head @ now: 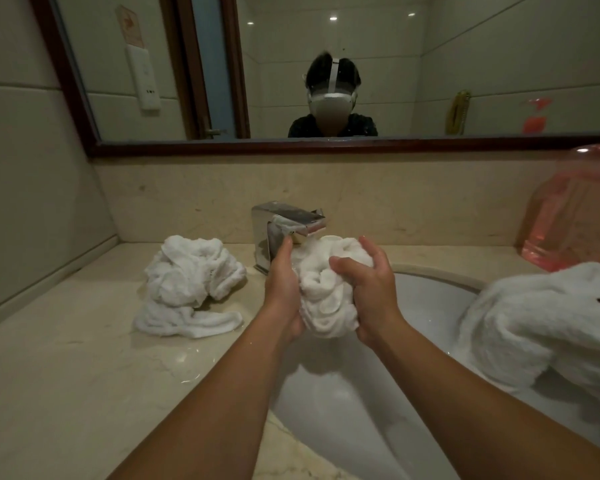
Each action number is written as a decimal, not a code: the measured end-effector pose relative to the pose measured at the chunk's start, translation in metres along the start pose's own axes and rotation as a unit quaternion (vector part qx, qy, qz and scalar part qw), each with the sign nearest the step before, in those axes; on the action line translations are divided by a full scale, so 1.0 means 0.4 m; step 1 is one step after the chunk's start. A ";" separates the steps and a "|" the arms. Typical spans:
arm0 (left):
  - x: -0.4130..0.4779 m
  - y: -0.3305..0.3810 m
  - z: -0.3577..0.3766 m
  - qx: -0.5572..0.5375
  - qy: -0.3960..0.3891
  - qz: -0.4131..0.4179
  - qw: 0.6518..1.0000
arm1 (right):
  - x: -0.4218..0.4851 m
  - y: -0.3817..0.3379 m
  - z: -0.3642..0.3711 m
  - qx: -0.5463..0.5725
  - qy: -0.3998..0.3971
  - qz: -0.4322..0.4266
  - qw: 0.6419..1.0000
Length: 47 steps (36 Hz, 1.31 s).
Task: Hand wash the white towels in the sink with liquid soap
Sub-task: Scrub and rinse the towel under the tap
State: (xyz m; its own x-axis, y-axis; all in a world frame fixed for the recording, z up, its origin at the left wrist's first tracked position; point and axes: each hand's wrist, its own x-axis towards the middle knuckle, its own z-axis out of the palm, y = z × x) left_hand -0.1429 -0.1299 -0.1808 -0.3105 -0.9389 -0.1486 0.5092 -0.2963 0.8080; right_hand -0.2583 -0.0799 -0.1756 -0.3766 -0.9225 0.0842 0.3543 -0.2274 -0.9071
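Three white towels are in view. One bunched towel (326,299) is held above the sink (343,410), just under the tap (284,230). The left hand (283,292) and right hand (368,296) grip it from either side, fingers (378,258) curled round it. A second towel (187,282) lies crumpled on the bench (66,375), left of the tap. A third towel (541,323) drapes over the sink's right rim, near a pink bottle (568,220).
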 end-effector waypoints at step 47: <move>-0.019 0.019 0.007 0.039 0.025 0.076 0.996 | 0.098 0.087 -0.017 0.017 0.025 0.056 0.998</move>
State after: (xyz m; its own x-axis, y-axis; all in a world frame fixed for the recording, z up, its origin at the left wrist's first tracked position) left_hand -0.1389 -0.1245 -0.1718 -0.1933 -0.9800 -0.0481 0.4819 -0.1376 0.8653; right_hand -0.2666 -0.1217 -0.2068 -0.3758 -0.9259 -0.0383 0.4250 -0.1354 -0.8950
